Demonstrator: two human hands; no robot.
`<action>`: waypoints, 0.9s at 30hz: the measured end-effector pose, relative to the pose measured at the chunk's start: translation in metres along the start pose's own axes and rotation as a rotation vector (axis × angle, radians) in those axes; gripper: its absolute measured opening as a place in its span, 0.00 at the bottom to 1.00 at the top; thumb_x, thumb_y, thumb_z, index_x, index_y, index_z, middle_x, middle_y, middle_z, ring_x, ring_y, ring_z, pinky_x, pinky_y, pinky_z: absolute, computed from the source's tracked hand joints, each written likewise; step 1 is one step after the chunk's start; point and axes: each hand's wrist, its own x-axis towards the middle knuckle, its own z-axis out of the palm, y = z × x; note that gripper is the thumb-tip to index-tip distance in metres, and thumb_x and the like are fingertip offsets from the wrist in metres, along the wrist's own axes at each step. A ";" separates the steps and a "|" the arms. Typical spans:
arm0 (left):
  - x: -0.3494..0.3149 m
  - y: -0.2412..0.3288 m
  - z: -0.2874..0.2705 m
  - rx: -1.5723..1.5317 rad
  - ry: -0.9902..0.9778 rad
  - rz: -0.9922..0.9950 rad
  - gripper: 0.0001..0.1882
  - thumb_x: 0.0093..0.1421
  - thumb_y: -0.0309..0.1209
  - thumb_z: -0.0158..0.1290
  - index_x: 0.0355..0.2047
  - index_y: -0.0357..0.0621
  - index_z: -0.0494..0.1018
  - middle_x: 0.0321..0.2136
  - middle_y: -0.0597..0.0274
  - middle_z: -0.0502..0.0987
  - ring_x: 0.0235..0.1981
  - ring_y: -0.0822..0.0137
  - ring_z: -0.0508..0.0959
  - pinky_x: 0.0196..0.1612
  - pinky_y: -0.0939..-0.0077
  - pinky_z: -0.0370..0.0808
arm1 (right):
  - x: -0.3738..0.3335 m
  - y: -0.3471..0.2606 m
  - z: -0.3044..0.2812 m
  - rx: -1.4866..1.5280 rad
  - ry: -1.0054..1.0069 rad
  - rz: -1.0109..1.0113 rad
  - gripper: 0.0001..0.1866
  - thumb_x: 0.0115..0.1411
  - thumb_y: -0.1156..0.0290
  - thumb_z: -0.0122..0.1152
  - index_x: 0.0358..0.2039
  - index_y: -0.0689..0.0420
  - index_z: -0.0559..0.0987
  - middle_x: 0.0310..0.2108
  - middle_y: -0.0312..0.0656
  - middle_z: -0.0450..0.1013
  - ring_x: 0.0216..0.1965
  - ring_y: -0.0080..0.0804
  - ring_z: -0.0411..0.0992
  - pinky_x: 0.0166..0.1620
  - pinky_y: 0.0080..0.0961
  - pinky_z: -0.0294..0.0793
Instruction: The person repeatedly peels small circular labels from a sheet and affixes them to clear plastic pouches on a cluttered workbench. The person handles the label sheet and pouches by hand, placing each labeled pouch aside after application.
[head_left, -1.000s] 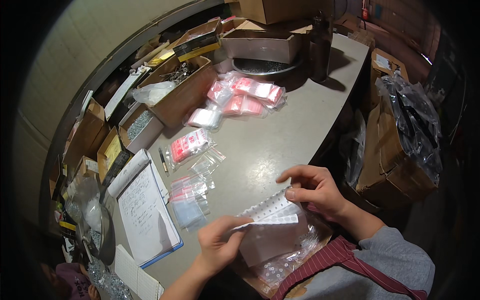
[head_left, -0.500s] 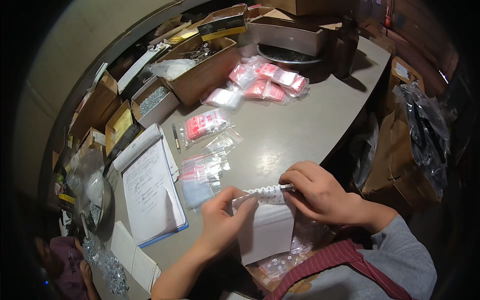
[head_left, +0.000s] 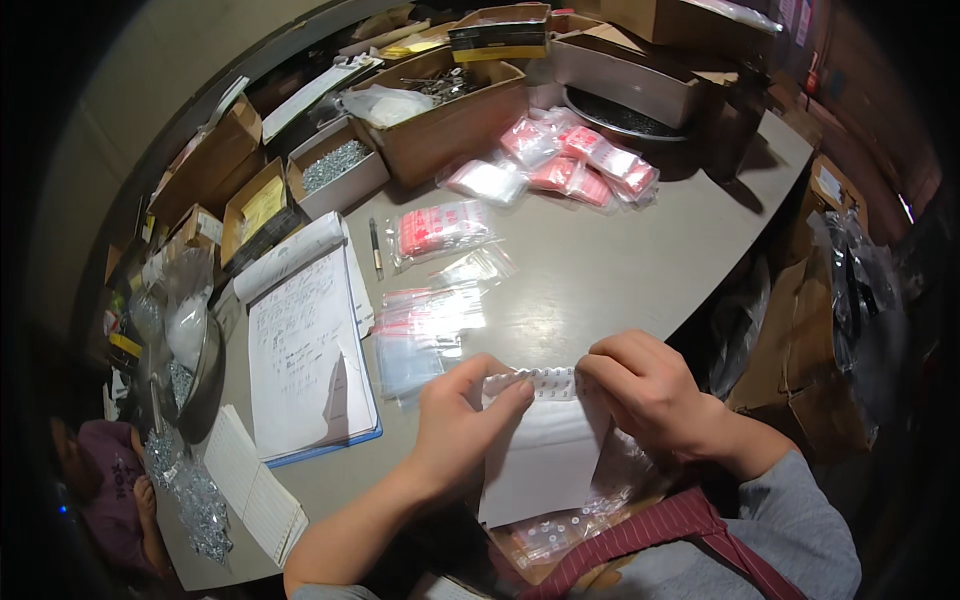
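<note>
the left hand (head_left: 462, 418) and right hand (head_left: 648, 385) pinched the dotted strip (head_left: 553, 385) atop the sheet (head_left: 540, 460); slanted a second earlier, it had come level, seemingly steadier to work.

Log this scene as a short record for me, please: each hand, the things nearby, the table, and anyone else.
Left hand: pinching the left side of a white sheet's top edge
Right hand: gripping the same edge at its right
White sheet: dotted strip along the top
Below it: clear bag with small round pieces
Table, left: open notebook, pen, small clear bags
Table, far side: red-and-white packs, cardboard boxes
Other person: lower left, partly visible
</note>
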 end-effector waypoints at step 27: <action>0.000 -0.011 0.011 0.234 0.033 0.523 0.07 0.58 0.31 0.63 0.34 0.45 0.78 0.22 0.55 0.77 0.24 0.53 0.78 0.28 0.62 0.73 | 0.166 0.090 0.064 0.173 -0.691 0.490 0.15 0.57 0.64 0.71 0.31 0.65 0.80 0.23 0.42 0.77 0.21 0.27 0.76 0.24 0.27 0.74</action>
